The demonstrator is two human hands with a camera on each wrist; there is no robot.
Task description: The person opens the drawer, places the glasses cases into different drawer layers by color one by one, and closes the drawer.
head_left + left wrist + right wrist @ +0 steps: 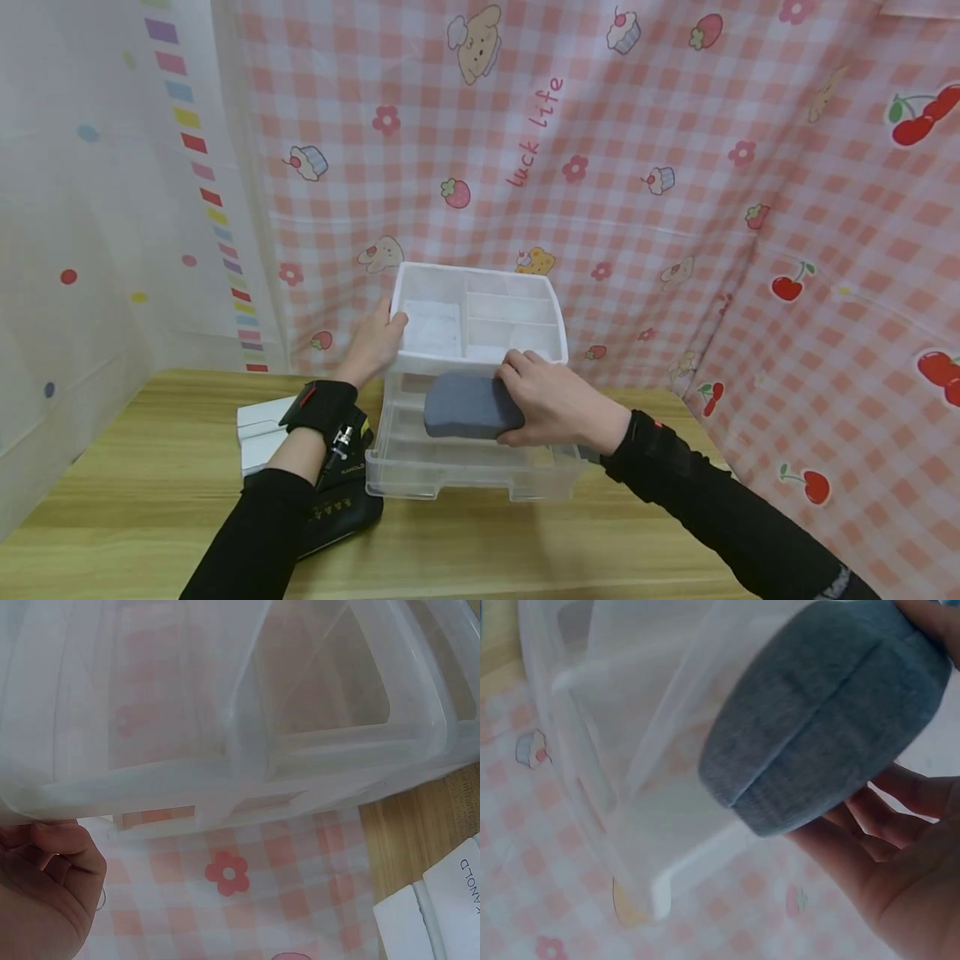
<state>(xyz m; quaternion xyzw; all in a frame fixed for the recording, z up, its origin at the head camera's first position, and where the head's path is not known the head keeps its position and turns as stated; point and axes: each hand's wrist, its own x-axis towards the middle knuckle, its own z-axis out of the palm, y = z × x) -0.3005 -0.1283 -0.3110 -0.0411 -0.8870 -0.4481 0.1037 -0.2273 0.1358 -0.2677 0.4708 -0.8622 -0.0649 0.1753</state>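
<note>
Head view: two bare hands work well apart over a wooden table (600, 550). The left hand (375, 337) reaches far, gripping the left side of a white compartment tray (472, 364), thumb on its rim. The right hand (558, 400) comes in from the right, wrist low, clamped on the right end of a blue-grey case (465, 408). The case is over a clear drawer (405, 481), which sits lower on the tray's near side. To the left lie a black pouch (341, 521) and a white box (258, 433); pink gingham cloth (660, 242) hangs on the far side.

Left wrist view: the translucent side of the container shows, with openings that the head view hides. The left hand's fingers are curled in at its edge. Lettering, partly cut off, is visible on the white box.

Right wrist view: the case shows a woven-looking surface and a straight seam along its side, unseen from above. The right hand's digits hold it from two opposite sides, palm facing it.
</note>
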